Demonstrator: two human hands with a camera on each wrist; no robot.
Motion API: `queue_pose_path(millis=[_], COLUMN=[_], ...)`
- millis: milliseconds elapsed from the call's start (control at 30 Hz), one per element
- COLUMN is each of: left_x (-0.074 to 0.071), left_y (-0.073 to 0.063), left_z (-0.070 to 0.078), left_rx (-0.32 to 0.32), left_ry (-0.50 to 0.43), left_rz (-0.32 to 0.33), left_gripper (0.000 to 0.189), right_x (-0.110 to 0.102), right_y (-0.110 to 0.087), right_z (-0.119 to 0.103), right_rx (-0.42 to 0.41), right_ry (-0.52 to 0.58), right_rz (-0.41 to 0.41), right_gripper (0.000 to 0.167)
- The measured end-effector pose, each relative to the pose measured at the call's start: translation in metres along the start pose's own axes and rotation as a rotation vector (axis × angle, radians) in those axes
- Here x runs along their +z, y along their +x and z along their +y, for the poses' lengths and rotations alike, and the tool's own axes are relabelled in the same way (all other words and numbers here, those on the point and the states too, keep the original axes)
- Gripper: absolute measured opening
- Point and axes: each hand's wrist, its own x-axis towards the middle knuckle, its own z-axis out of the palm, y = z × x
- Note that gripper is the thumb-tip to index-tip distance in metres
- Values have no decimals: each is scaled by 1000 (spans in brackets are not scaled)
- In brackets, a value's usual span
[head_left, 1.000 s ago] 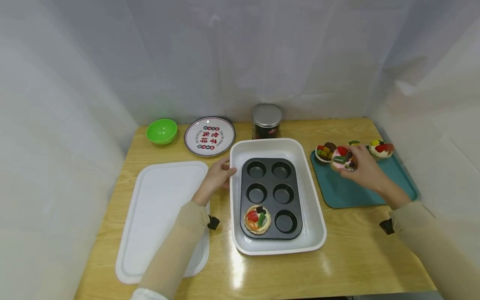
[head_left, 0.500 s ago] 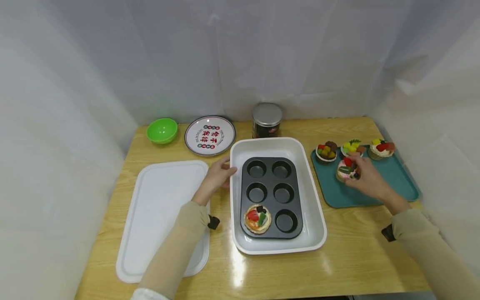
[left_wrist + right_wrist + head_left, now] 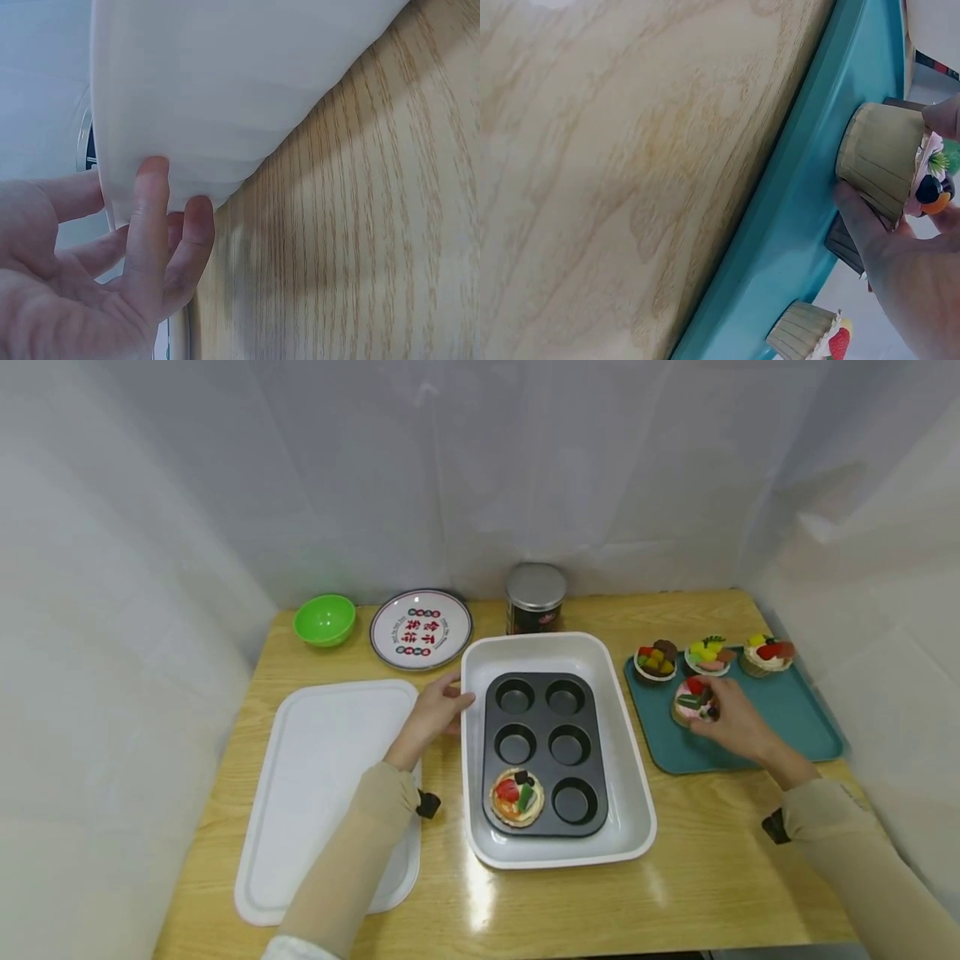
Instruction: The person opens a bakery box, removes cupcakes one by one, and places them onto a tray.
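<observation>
My right hand grips a pink-cream cupcake topped with fruit, over the teal tray on the right. In the right wrist view the paper-wrapped cupcake stands at the tray surface, with fingers and thumb around it. Behind it sit a chocolate-fruit cupcake, a yellow-fruit one and a strawberry one. My left hand holds the left wall of a white basin, thumb at the rim and fingertips against the outside. Inside lies a dark muffin tin; a fruit cupcake fills its near left cup.
A white board lies on the left of the wooden table. Along the back stand a green bowl, a printed plate and a lidded can. Pale sheeting encloses the back and sides.
My right hand has brought the pink cupcake nearer and slightly right, away from the chocolate-fruit one, then stayed there. The left hand keeps its place on the basin.
</observation>
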Motion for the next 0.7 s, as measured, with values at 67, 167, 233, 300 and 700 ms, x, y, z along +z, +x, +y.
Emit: queue_pose_path(millis=[67, 167, 233, 300, 700], left_x=[0, 0, 1, 1, 1], left_y=[0, 0, 0, -1, -3], left_z=[0, -1, -1, -1, 1], left_rx=[-1, 4, 1, -1, 3], left_ry=[-4, -6, -3, 5, 49], left_rz=[4, 2, 3, 1, 19], left_gripper=[57, 57, 57, 58, 56], right_x=[0, -4, -10, -17, -16], right_y=[1, 0, -2, -3, 47], right_z=[-1, -6, -12, -22, -145], right_rx=[-13, -12, -21, -26, -231], right_ry=[-10, 21, 71, 123, 98], right_rz=[1, 10, 53, 118, -125], right_gripper=[72, 75, 75, 74, 97])
